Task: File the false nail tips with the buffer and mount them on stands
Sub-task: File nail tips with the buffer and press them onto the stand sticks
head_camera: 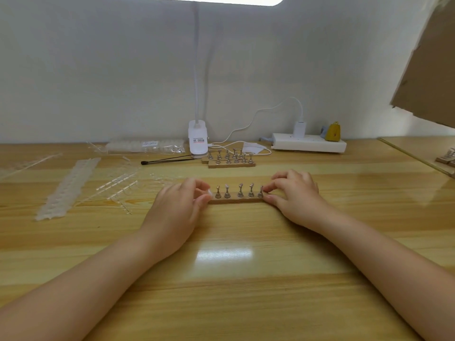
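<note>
At each end of the stand strip (236, 200), both hands (177, 205) curl.

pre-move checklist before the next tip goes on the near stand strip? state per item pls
1. Near stand strip flat on the table: ok.
2. Strip steadied: ok, right hand fingers pinch its right end by the last stand.
3. Nail tip in left hand: ok, a small clear tip shows at the fingertips.
4. Stands on the strip upright: ok, five metal stands stand in a row.
5. A stand free for the tip: cannot tell, the tops are too small to read.
6. Buffer within reach: cannot tell, none identifiable.
</note>
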{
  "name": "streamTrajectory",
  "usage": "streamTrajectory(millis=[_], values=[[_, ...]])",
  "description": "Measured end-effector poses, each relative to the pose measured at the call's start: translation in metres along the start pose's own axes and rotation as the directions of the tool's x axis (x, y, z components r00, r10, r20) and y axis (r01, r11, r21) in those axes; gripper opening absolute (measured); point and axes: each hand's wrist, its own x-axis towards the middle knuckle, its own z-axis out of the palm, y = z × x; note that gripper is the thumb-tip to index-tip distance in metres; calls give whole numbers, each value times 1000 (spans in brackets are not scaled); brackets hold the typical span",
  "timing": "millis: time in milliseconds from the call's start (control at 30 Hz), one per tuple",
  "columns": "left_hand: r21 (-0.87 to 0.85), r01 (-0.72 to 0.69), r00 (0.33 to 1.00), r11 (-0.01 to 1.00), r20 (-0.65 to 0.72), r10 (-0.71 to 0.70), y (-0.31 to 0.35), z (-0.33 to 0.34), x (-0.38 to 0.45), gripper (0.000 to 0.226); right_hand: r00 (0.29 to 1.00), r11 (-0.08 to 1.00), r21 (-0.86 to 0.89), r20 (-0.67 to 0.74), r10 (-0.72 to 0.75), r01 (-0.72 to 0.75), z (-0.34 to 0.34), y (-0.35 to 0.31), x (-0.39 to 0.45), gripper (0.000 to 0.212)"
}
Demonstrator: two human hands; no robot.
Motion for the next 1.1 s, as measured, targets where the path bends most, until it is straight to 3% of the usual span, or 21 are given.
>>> streamTrajectory(millis=[100,167,233,267,333,500,667,1100], values=[[-13,-14,1000,1000,19,14,-1,0,0,7,1000,998,-63,-20,1,-2,-2,-3,-2,41],[-21,-13,999,1000,42,14,-1,0,0,10,978,996,-51,-189,-83,74,-3,-9,-8,44],[-33,-20,997,999,79,22,0,0,-2,11,895,974,-44,-387,-220,221,-3,-19,-15,28],[-49,-24,995,999,100,29,2,0,-2,10,862,957,-48,-423,-278,286,-3,-25,-19,18],[-85,-40,992,996,120,51,5,1,-3,9,870,942,-40,-370,-325,334,0,-35,-25,10],[-84,-82,992,993,91,90,9,2,-4,14,937,964,-56,-226,-264,259,17,-41,-26,24],[-31,-27,997,999,76,30,6,7,-1,22,947,967,-42,-196,-253,249,19,-42,-21,27],[-32,-102,991,994,84,104,10,5,-3,23,970,977,46,-144,-198,206,22,-44,-19,24]])
